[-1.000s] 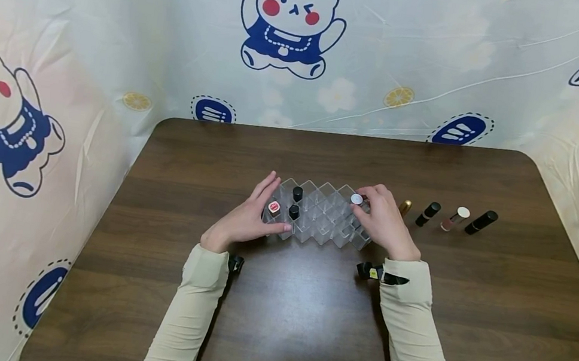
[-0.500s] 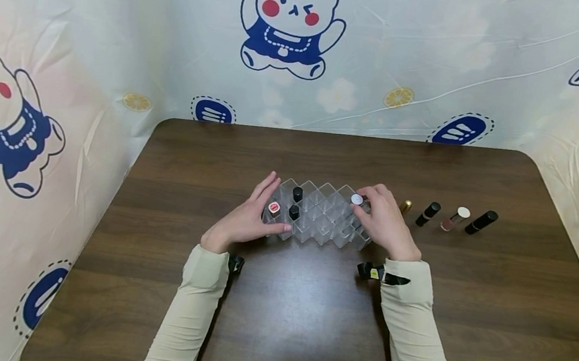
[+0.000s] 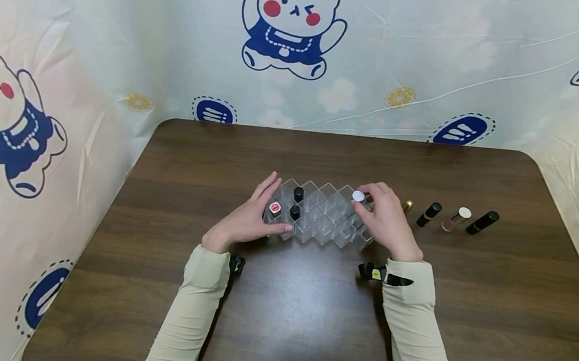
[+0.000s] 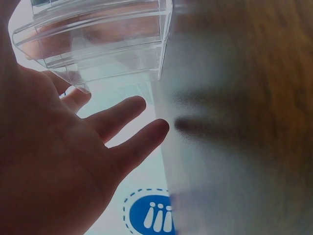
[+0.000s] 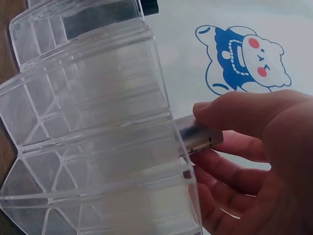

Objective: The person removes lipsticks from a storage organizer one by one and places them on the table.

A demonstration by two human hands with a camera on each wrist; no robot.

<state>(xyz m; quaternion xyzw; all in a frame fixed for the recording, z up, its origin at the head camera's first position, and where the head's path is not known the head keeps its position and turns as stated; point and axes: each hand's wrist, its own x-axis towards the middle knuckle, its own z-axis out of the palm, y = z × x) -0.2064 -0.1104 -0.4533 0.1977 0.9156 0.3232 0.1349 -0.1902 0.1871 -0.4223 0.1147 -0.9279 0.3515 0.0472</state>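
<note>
A clear acrylic lipstick holder (image 3: 318, 211) with diamond-shaped cells stands on the table. My left hand (image 3: 244, 214) rests against its left end, fingers straight along the side and thumb across the front. In the left wrist view, two outstretched fingers (image 4: 142, 137) are free of the holder (image 4: 102, 44). At the back right cells, my right hand (image 3: 387, 222) pinches a silvery lipstick tube (image 5: 198, 137) with a pale round top (image 3: 358, 196). The tube's lower part is inside a cell. Two black-capped tubes (image 3: 298, 194) and a red-and-white-topped lipstick (image 3: 275, 207) stand in the left cells.
Right of the holder, a gold tube (image 3: 407, 206), a black tube (image 3: 429, 214), a white-capped lip gloss (image 3: 456, 219) and a longer black tube (image 3: 482, 223) form a row on the brown wooden table (image 3: 304, 327). A printed curtain (image 3: 188, 29) surrounds the table's back and sides.
</note>
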